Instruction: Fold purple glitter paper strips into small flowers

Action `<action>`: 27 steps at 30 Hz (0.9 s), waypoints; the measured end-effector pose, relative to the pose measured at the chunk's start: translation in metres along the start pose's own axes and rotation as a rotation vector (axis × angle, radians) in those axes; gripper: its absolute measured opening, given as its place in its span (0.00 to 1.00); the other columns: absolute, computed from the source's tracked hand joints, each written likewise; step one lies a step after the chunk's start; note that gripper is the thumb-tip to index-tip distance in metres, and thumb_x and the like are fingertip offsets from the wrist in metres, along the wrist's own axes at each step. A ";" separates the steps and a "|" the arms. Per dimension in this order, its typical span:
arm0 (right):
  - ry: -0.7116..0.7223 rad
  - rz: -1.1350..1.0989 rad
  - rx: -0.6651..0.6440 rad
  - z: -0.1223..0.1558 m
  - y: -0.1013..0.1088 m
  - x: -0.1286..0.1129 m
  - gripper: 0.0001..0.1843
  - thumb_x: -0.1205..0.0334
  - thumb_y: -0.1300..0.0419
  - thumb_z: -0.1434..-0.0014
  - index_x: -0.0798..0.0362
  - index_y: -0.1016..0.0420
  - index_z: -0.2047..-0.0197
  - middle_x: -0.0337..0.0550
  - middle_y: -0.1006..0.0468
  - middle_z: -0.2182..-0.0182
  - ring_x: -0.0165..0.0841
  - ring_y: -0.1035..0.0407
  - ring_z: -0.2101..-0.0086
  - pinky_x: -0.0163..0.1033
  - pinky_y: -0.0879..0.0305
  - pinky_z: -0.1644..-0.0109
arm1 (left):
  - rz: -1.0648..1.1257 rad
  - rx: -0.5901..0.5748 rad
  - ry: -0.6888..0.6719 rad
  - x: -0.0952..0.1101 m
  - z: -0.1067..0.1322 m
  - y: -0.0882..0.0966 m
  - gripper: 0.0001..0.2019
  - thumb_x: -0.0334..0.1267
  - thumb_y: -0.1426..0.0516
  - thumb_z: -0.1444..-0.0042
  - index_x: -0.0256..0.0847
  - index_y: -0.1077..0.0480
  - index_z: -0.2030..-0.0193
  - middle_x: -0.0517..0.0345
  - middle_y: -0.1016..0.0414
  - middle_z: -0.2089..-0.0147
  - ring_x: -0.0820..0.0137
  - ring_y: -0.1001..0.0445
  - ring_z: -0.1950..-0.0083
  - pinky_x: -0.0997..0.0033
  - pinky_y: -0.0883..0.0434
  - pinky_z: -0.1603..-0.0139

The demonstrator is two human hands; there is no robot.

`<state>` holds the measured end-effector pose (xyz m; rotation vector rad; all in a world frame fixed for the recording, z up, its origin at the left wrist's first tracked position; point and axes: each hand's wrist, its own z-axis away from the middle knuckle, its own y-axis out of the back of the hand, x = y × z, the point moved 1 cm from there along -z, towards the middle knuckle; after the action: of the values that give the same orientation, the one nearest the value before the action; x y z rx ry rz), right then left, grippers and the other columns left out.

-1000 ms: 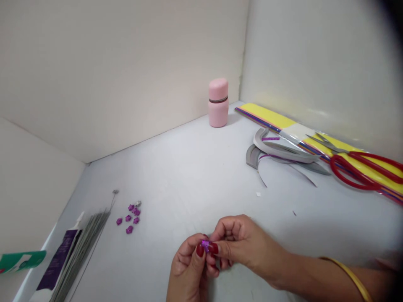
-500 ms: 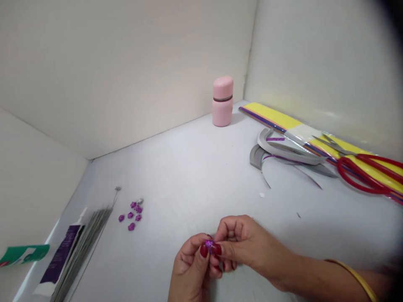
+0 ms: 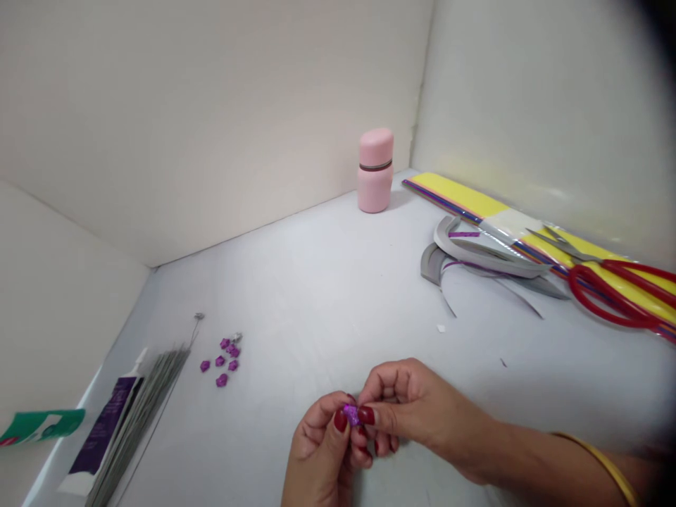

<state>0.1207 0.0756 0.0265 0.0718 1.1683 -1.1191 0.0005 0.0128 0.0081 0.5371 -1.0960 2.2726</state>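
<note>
Purple glitter piece (image 3: 351, 415), roughly flower-shaped, pinched between two bare hands on my remote head-camera feed: the left hand (image 3: 322, 451) rises from below, while the right hand (image 3: 417, 408) reaches in from the right, a yellow bangle (image 3: 596, 459) on its forearm. Both hands are closed tight on the piece, with no gap showing around it. It is too small and too covered for me to make out a long axis, and neither hand sits clearly nearer. Beyond the grip and to its left lie a loose cluster of matching purple pieces (image 3: 224, 360), a bundle of thin wires (image 3: 142, 415) and a purple-labelled tube (image 3: 103, 429). A pink bottle (image 3: 374, 171) stands far beyond the grip; ahead and to its right are curled grey paper strips (image 3: 475, 257), red-handled scissors (image 3: 607, 292) and a yellow strip pack (image 3: 454, 196).
</note>
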 end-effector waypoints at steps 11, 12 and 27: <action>0.097 -0.056 -0.015 -0.001 -0.004 0.004 0.16 0.55 0.32 0.56 0.58 0.31 0.75 0.39 0.23 0.79 0.23 0.35 0.80 0.30 0.42 0.75 | 0.015 -0.001 0.047 0.000 -0.001 0.000 0.14 0.40 0.29 0.73 0.36 0.24 0.77 0.63 0.29 0.88 0.83 0.33 0.86 0.89 0.39 0.85; 0.117 -0.057 -0.015 -0.001 -0.005 0.005 0.16 0.54 0.32 0.56 0.58 0.31 0.75 0.39 0.24 0.79 0.23 0.35 0.80 0.30 0.42 0.75 | 0.024 -0.007 0.055 0.000 -0.002 0.000 0.14 0.40 0.29 0.72 0.36 0.24 0.77 0.63 0.29 0.88 0.84 0.33 0.87 0.90 0.39 0.85; 0.070 -0.092 0.062 -0.001 -0.005 0.012 0.20 0.50 0.33 0.56 0.57 0.34 0.74 0.38 0.26 0.81 0.23 0.36 0.81 0.29 0.46 0.77 | -0.157 -0.020 -0.140 -0.003 -0.001 0.002 0.12 0.42 0.30 0.67 0.40 0.22 0.74 0.62 0.27 0.85 0.80 0.31 0.83 0.84 0.36 0.80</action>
<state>0.1157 0.0654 0.0191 0.1073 1.2091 -1.2423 0.0018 0.0112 0.0046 0.7562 -1.1015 2.1127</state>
